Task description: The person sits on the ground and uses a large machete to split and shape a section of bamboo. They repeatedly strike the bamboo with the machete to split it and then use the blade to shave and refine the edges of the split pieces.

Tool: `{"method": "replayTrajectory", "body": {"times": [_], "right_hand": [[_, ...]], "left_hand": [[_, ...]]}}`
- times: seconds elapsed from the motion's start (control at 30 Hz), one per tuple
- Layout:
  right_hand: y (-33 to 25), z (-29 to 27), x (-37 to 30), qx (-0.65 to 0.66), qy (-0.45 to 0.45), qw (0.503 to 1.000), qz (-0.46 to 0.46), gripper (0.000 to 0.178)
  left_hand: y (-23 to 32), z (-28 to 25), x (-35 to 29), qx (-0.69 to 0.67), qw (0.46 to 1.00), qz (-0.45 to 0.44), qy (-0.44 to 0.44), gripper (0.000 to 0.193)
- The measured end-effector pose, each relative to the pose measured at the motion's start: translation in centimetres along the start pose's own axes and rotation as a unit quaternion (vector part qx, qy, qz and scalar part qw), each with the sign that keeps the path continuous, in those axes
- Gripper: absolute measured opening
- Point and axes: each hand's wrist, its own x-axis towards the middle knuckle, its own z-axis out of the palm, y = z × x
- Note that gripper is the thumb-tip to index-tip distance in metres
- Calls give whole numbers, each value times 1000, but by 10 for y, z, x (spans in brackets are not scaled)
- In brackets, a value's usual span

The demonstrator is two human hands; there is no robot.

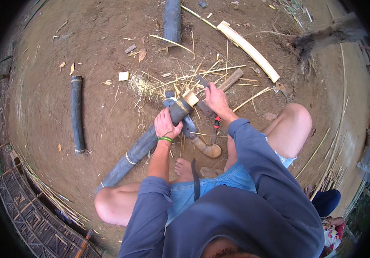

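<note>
Plainly, left hand (166,124) palm-down; atop bamboo tube (142,143)

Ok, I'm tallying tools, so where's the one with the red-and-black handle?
In the head view, the red-handled tool is right of centre, between the right hand and the curved wooden handle.
</note>
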Motion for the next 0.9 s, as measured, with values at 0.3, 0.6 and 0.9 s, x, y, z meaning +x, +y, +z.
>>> {"method": "replayTrajectory", "body": {"times": [0.3,0.6,0.9], "right_hand": [[-20,-15,-11,103,57,991,-56,32],[-78,-110,-7,113,65,973,-193,29],[-116,-203,-37,123,-11,962,-242,19]], "left_hand": [[-3,-9,-10,12,990,-56,-128,89],[-8,-81,8,119,964,-124,202,86],[-3,-46,-5,103,976,-102,162,90]]}}
